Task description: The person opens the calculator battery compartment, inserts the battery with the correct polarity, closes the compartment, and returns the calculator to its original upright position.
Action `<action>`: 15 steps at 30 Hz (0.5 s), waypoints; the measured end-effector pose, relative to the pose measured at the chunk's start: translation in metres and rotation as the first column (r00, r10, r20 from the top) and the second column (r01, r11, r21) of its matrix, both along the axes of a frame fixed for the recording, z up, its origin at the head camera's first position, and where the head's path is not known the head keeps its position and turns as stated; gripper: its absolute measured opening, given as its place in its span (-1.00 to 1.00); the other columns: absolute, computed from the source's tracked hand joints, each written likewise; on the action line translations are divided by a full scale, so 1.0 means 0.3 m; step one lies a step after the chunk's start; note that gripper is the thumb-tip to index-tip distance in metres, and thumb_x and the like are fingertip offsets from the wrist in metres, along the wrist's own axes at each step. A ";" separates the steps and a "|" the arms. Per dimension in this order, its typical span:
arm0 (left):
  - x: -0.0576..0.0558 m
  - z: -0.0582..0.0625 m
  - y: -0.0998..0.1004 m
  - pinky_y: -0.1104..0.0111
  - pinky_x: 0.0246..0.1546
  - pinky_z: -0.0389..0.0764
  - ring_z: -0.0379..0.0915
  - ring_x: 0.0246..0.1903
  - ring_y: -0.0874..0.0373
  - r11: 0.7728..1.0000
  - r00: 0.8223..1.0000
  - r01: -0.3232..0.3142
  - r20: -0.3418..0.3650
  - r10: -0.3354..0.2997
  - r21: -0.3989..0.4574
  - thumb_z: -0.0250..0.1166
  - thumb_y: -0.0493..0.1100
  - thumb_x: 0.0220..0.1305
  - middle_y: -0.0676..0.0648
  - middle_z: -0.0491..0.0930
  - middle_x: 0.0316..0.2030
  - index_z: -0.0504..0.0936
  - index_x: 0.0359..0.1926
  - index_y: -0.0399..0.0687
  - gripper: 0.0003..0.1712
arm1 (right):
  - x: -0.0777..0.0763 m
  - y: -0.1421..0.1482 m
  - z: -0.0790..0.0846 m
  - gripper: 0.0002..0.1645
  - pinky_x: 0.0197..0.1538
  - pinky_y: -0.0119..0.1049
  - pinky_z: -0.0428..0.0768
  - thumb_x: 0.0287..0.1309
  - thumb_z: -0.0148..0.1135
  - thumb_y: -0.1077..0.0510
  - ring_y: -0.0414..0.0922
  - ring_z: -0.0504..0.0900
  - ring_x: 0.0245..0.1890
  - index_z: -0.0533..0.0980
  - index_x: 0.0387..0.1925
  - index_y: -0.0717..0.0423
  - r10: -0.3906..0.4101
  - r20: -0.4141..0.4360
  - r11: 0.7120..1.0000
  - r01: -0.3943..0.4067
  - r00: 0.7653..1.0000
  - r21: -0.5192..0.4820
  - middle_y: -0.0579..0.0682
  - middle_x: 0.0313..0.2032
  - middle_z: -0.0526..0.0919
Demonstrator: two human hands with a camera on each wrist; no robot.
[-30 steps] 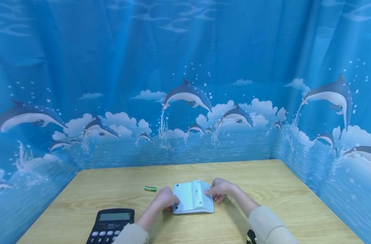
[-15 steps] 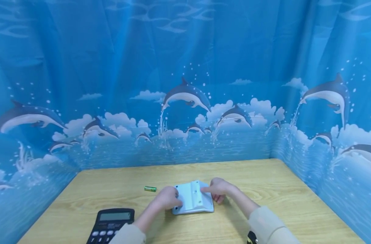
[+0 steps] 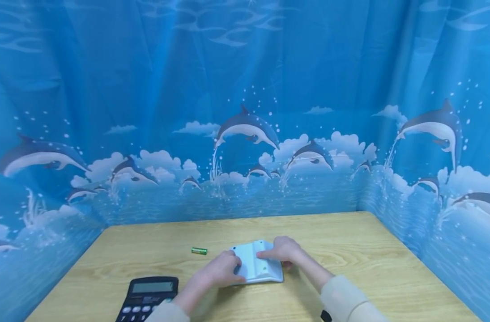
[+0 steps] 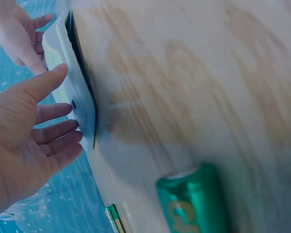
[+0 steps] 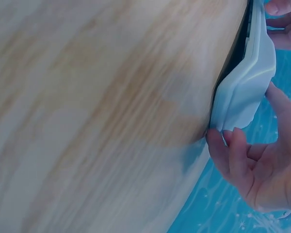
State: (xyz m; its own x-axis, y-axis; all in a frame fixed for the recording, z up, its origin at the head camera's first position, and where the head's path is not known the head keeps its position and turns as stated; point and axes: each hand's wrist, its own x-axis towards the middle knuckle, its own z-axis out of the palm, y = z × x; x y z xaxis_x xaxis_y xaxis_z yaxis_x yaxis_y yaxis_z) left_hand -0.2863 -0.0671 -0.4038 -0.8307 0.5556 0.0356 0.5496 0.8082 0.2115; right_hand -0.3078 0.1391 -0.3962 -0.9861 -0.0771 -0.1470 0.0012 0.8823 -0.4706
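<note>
A white calculator (image 3: 250, 261) lies face down on the table, its raised ridge and small dark feet showing. At its left edge is my left hand (image 3: 222, 268), fingers loosely spread; in the left wrist view the thumb and fingertips (image 4: 63, 109) touch or nearly touch that edge. My right hand (image 3: 283, 250) grips the right side, thumb on the ridge and fingers (image 5: 223, 153) curled at the end edge. Left of the calculator lies a green battery (image 3: 199, 251). Another green battery (image 4: 191, 201) appears large and blurred in the left wrist view.
A black calculator (image 3: 152, 290) lies at the front left, partly covered by the left sleeve (image 3: 168, 311). The wooden table (image 3: 349, 250) meets a blue dolphin-print curtain (image 3: 245, 112) at the back and sides. A small black object (image 3: 325, 315) shows beside the right sleeve.
My right thumb has slid left across the white calculator's back onto the ridge. My left hand has shifted slightly right, and its fingers have loosened and spread along the edge.
</note>
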 end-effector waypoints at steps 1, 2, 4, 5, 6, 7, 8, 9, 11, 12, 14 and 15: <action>0.000 -0.003 0.000 0.36 -0.23 0.51 0.42 -0.33 0.19 1.000 1.000 0.001 -0.005 -0.001 -0.004 0.43 0.06 -0.06 -0.03 0.50 -0.35 0.64 -0.20 -0.18 -0.53 | -0.001 -0.004 -0.001 -0.31 -0.76 -0.41 0.32 -0.16 0.27 -0.42 -0.13 0.46 -0.79 0.39 -0.51 0.13 0.000 -0.007 1.000 0.000 1.000 0.015 0.04 -0.64 0.47; -0.001 -0.005 0.000 0.36 -0.23 0.51 0.42 -0.33 0.19 1.000 1.000 0.003 -0.010 -0.003 -0.007 0.43 0.05 -0.05 -0.03 0.51 -0.34 0.65 -0.20 -0.18 -0.54 | -0.001 -0.007 -0.001 -0.31 -0.76 -0.41 0.32 -0.17 0.27 -0.42 -0.11 0.48 -0.78 0.38 -0.51 0.13 0.001 -0.010 1.000 -0.001 1.000 0.023 0.05 -0.63 0.48; -0.002 -0.006 0.000 0.38 -0.25 0.51 0.43 -0.34 0.21 1.000 1.000 -0.001 -0.006 0.001 -0.009 0.43 0.03 -0.05 -0.02 0.52 -0.34 0.66 -0.19 -0.18 -0.55 | -0.004 -0.013 -0.003 -0.32 -0.77 -0.41 0.32 -0.16 0.27 -0.42 -0.10 0.49 -0.78 0.38 -0.53 0.13 0.008 -0.019 0.999 -0.007 1.000 0.040 0.05 -0.64 0.49; -0.004 -0.008 0.000 0.39 -0.26 0.51 0.43 -0.35 0.22 1.000 1.000 -0.001 -0.005 0.001 -0.009 0.43 0.02 -0.05 -0.02 0.52 -0.35 0.66 -0.19 -0.18 -0.55 | -0.005 -0.015 -0.004 -0.32 -0.78 -0.41 0.31 -0.15 0.26 -0.42 -0.11 0.49 -0.79 0.38 -0.54 0.12 0.011 -0.022 0.999 -0.009 1.000 0.050 0.05 -0.65 0.49; -0.004 -0.008 0.000 0.40 -0.27 0.51 0.43 -0.36 0.24 1.000 1.000 -0.001 -0.004 0.001 -0.009 0.43 0.01 -0.05 -0.01 0.52 -0.36 0.66 -0.18 -0.18 -0.56 | -0.006 -0.018 -0.005 -0.33 -0.79 -0.42 0.30 -0.15 0.26 -0.41 -0.11 0.49 -0.80 0.38 -0.55 0.12 0.013 -0.024 0.998 -0.011 1.000 0.057 0.05 -0.65 0.49; -0.006 -0.009 -0.001 0.40 -0.27 0.51 0.42 -0.37 0.25 1.000 1.000 -0.001 -0.004 0.001 -0.009 0.43 0.00 -0.05 -0.01 0.53 -0.36 0.67 -0.19 -0.18 -0.57 | -0.006 -0.020 -0.005 -0.33 -0.79 -0.42 0.30 -0.14 0.26 -0.41 -0.11 0.49 -0.80 0.38 -0.55 0.12 0.013 -0.024 0.998 -0.012 1.000 0.063 0.05 -0.66 0.49; -0.006 -0.008 -0.001 0.41 -0.29 0.51 0.42 -0.38 0.26 1.000 1.000 0.002 -0.007 -0.002 -0.009 0.44 -0.01 -0.05 0.00 0.53 -0.38 0.67 -0.19 -0.18 -0.58 | -0.006 -0.023 -0.004 -0.34 -0.79 -0.42 0.30 -0.14 0.26 -0.40 -0.12 0.49 -0.80 0.38 -0.56 0.12 0.014 -0.023 0.998 -0.013 1.000 0.069 0.05 -0.66 0.49; -0.006 -0.009 -0.002 0.42 -0.30 0.51 0.41 -0.40 0.27 1.000 1.000 0.006 -0.012 -0.006 -0.009 0.44 -0.01 -0.05 0.01 0.52 -0.39 0.67 -0.20 -0.18 -0.59 | -0.006 -0.026 -0.004 -0.34 -0.79 -0.42 0.30 -0.13 0.26 -0.40 -0.12 0.49 -0.80 0.38 -0.56 0.12 0.014 -0.022 0.997 -0.013 1.000 0.075 0.04 -0.67 0.50; -0.007 -0.010 -0.004 0.44 -0.35 0.49 0.36 -0.45 0.30 1.000 1.000 0.016 -0.022 -0.016 -0.008 0.44 -0.02 -0.05 0.04 0.51 -0.44 0.68 -0.23 -0.17 -0.61 | -0.005 -0.032 -0.001 -0.34 -0.80 -0.43 0.29 -0.12 0.25 -0.40 -0.13 0.49 -0.80 0.39 -0.57 0.12 0.012 -0.019 0.996 -0.010 1.000 0.088 0.04 -0.68 0.51; -0.006 -0.009 -0.004 0.45 -0.38 0.48 0.34 -0.48 0.31 1.000 0.999 0.022 -0.028 -0.022 -0.010 0.43 -0.02 -0.05 0.06 0.49 -0.48 0.68 -0.26 -0.17 -0.64 | -0.005 -0.035 0.001 -0.35 -0.79 -0.43 0.29 -0.12 0.25 -0.40 -0.13 0.49 -0.80 0.39 -0.57 0.12 0.011 -0.015 0.996 -0.009 1.000 0.093 0.04 -0.68 0.51; -0.004 -0.008 -0.004 0.47 -0.44 0.44 0.29 -0.54 0.32 1.000 0.999 0.027 -0.036 -0.028 -0.015 0.43 -0.03 -0.04 0.10 0.45 -0.54 0.69 -0.30 -0.15 -0.68 | -0.004 -0.041 0.004 -0.35 -0.79 -0.43 0.29 -0.11 0.24 -0.40 -0.14 0.48 -0.79 0.39 -0.56 0.12 0.007 -0.011 0.995 -0.006 1.000 0.104 0.04 -0.67 0.51; -0.003 -0.008 -0.003 0.48 -0.46 0.42 0.27 -0.56 0.32 1.000 0.999 0.025 -0.037 -0.026 -0.018 0.43 -0.03 -0.04 0.12 0.44 -0.57 0.69 -0.32 -0.13 -0.70 | -0.004 -0.044 0.005 -0.36 -0.78 -0.43 0.30 -0.10 0.24 -0.39 -0.14 0.48 -0.79 0.39 -0.56 0.12 0.005 -0.010 0.994 -0.004 1.000 0.110 0.04 -0.67 0.51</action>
State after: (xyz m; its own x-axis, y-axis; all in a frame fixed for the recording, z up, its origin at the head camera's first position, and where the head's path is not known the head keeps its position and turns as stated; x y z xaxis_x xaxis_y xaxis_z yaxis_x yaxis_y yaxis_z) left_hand -0.2871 -0.0681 -0.4061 -0.8146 0.5773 0.0561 0.5772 0.7972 0.1769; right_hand -0.3089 0.1259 -0.3947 -0.9873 -0.0650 -0.1452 -0.0066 0.9287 -0.3708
